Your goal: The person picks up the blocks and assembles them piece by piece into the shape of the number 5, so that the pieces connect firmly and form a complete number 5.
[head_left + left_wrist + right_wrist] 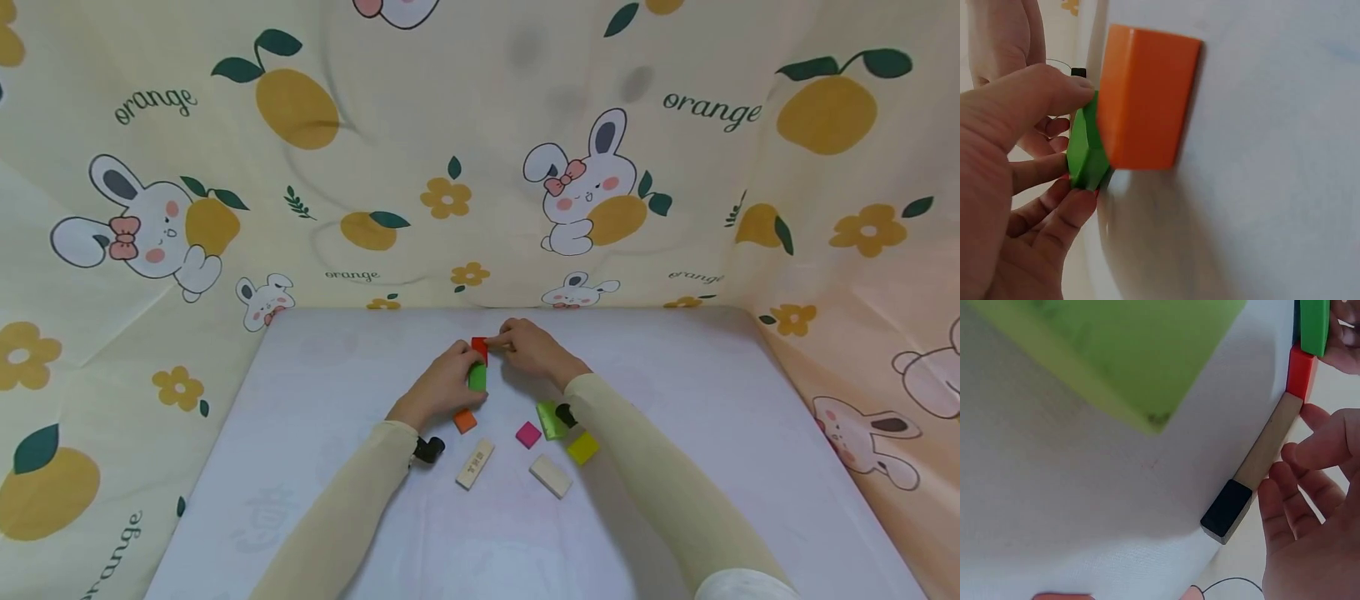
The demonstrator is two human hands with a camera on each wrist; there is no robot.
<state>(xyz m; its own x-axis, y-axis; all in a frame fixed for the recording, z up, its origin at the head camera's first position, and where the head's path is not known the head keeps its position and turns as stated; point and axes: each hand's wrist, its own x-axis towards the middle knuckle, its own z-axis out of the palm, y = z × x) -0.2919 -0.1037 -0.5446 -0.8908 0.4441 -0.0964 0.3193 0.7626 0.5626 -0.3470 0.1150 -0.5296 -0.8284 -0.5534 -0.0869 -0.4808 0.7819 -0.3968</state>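
Note:
My left hand [441,382] pinches a green block [477,377] between thumb and fingers, seen close up in the left wrist view. The green block stands end to end with a red block [1300,372]. From the red one, a plain wooden block [1269,444] and a black block [1227,509] continue the row in the right wrist view. My right hand [534,348] reaches its index finger to the red block's end, other fingertips resting along the wooden block's far side. An orange block [1150,100] sits just nearer than the left hand.
Nearer on the white table [330,358] lie a pink block [528,434], a light-green block [551,422], a yellow block [582,448] and two pale wooden blocks, one with printed marks [475,464]. A patterned cloth [450,117] rises behind the table.

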